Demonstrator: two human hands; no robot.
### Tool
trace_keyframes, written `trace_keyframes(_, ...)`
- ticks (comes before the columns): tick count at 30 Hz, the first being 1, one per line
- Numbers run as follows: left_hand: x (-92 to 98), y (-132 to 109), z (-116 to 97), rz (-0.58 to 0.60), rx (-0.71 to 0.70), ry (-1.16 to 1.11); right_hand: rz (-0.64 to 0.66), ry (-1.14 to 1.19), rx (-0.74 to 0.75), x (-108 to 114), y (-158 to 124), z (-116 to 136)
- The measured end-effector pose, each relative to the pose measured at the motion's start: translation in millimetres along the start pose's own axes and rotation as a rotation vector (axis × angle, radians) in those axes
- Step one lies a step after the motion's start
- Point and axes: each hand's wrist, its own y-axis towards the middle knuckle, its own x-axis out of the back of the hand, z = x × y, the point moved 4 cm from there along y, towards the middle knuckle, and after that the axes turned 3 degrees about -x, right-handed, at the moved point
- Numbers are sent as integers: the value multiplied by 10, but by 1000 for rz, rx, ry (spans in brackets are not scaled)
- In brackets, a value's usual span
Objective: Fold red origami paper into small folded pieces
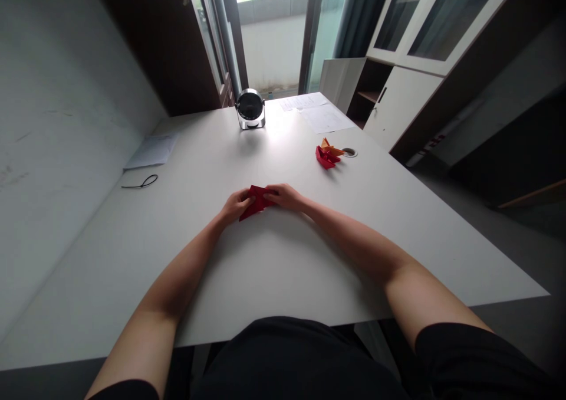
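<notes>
Between my two hands is a piece of folded red paper [255, 204], held just over the middle of the white table. My left hand [236, 204] pinches its left side, thumb on top. On the other side, my right hand [284, 196] grips the right end with thumb and fingers. One pointed corner of the paper sticks out downward near my left thumb. The fingers behind the paper are partly hidden. Farther right on the table lie finished-looking folded paper shapes, a red one [326, 158] and an orange one [331, 148], close together.
A round black and silver device on a stand [250, 108] is at the table's far side. White sheets [327, 118] lie at the far right, more paper [151, 151] at the left. A black cable tie [144, 183] lies near it. A cable hole [349, 152] is beside the folded shapes.
</notes>
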Motion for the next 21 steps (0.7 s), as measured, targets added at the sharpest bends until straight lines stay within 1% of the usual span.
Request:
trace_keyframes(12,2,7,-4,20,-18,71,6,23,-1,8,-11,56)
trace_keyframes(21,-13,-15,-30,17,-23,98,-1,14,5,8,-6,28)
